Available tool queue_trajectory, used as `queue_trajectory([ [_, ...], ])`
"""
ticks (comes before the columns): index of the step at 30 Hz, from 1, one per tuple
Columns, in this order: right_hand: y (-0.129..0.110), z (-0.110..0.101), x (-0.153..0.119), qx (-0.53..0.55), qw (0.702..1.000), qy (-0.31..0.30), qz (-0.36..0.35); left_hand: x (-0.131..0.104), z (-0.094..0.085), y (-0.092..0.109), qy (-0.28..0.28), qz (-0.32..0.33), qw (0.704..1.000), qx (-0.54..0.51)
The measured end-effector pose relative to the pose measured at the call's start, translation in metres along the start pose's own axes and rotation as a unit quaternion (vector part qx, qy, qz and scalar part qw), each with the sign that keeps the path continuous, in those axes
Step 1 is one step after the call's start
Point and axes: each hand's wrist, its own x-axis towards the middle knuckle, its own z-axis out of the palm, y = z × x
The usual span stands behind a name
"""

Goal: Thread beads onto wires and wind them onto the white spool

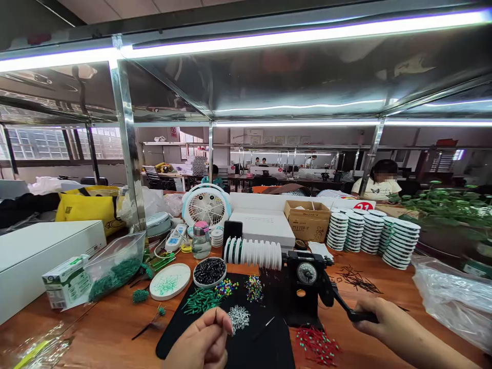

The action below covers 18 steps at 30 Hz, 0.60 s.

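While the right hand [378,316] is closed around the black crank handle [348,307] of the small black winding machine [305,292], the left hand [205,342] hovers low over the near edge of the black mat [269,338], thumb and forefinger pinched together. Whether something thin is held in that pinch is hard to tell; the view is too coarse there.

The handle's long axis slants from the machine's right side down and toward the person, so the right hand sits at its outer, lower end, to the right of the machine. The left hand is well apart from the machine, to its left and nearer the person, with the mat between them.

Just beyond the left fingertips lies a heap of silvery beads [239,316]. Farther along the mat are green tube beads [200,301], mixed coloured beads [226,288] and another small coloured cluster [254,288]. A bowl of black beads [209,271] stands at the mat's far edge, beside a white dish [169,281] of green bits. Red and green pins [317,344] lie scattered on the wooden table [107,323], in front of the machine and near the right wrist.
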Motion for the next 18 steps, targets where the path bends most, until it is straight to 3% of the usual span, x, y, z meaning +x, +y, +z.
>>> queue_trajectory([
  [6, 0.001, -0.020, 0.006, 0.037, 0.999, -0.017, -0.003, 0.025, 0.021, 0.033, 0.054, 0.028, 0.998, -0.010],
  [13, -0.001, -0.030, 0.012, 0.019, 0.998, -0.057, 0.024, 0.060, 0.016, 0.033, 0.060, 0.045, 0.997, -0.016],
  [16, 0.000, -0.046, 0.014, -0.012, 0.995, -0.092, 0.029, 0.064, 0.015, 0.033, 0.066, 0.037, 0.997, -0.016],
  [18, -0.012, -0.067, 0.016, -0.072, 0.997, -0.018, 0.039, 0.065, 0.015, 0.034, 0.067, 0.035, 0.997, -0.011],
])
